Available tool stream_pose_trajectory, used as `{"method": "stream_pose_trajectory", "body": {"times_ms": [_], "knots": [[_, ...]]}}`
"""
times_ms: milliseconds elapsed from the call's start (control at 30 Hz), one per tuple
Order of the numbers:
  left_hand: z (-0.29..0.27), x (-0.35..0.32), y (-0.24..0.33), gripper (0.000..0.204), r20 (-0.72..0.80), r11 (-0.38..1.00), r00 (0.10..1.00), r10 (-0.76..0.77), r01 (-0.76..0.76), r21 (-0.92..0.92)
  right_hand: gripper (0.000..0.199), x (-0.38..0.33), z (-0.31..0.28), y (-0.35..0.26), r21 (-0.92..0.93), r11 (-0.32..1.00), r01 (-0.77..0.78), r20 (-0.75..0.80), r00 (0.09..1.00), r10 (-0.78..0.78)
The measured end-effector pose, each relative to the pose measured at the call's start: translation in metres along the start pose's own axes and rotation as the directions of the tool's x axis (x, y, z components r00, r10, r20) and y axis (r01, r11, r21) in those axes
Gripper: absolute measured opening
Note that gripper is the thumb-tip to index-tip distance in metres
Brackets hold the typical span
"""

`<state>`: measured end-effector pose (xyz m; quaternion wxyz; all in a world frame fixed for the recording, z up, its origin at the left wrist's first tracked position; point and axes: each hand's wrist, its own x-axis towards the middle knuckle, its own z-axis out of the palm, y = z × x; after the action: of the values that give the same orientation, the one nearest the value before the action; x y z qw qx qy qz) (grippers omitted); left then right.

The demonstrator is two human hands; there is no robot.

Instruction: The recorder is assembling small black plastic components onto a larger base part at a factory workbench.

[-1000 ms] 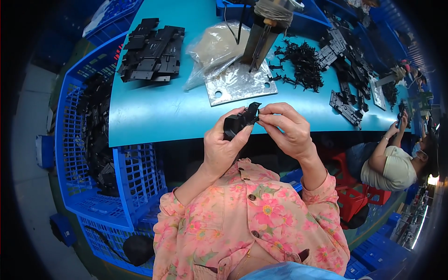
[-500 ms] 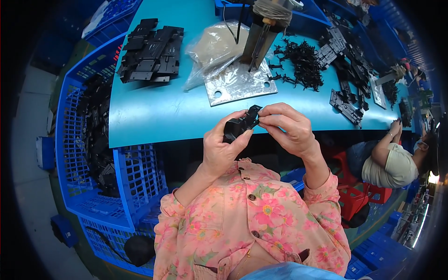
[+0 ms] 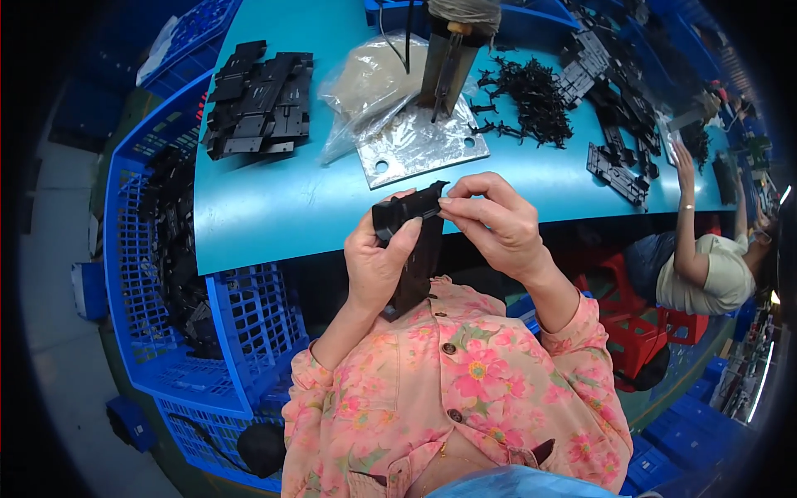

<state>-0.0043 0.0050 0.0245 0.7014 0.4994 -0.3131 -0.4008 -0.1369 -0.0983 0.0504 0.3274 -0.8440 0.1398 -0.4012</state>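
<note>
Long black plastic part (image 3: 413, 249), upright, held

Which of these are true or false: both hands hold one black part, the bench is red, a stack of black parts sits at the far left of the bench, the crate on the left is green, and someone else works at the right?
1. Both hands hold one black part. True: the left hand and right hand grip the black part.
2. The bench is red. False: the bench is teal.
3. Black parts are stacked far left. True: the stack.
4. The crate is green. False: the crate is blue.
5. Someone works at the right. True: the person.
</note>
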Motion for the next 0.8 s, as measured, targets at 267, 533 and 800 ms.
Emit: {"method": "stream_pose_trajectory", "body": {"times_ms": [267, 533, 800], "knots": [[0.002, 0.012, -0.002, 0.023, -0.054, 0.994, 0.995, -0.089, 0.086, -0.064, 0.026, 0.000, 0.018, 0.001, -0.236, 0.972, -0.008, -0.005, 1.000, 0.007], [0.004, 0.018, -0.002, 0.049, 0.057, 0.776, 0.987, 0.153, -0.156, 0.611, 0.041, -0.010, 0.031, 0.003, 0.168, 0.925, -0.341, 0.102, 0.939, 0.328], [0.022, 0.014, -0.001, 0.066, 0.326, 0.276, 0.923, 0.202, -0.374, 0.886, 0.040, -0.003, 0.039, 0.024, 0.652, 0.507, -0.564, 0.109, 0.731, 0.673]]}}
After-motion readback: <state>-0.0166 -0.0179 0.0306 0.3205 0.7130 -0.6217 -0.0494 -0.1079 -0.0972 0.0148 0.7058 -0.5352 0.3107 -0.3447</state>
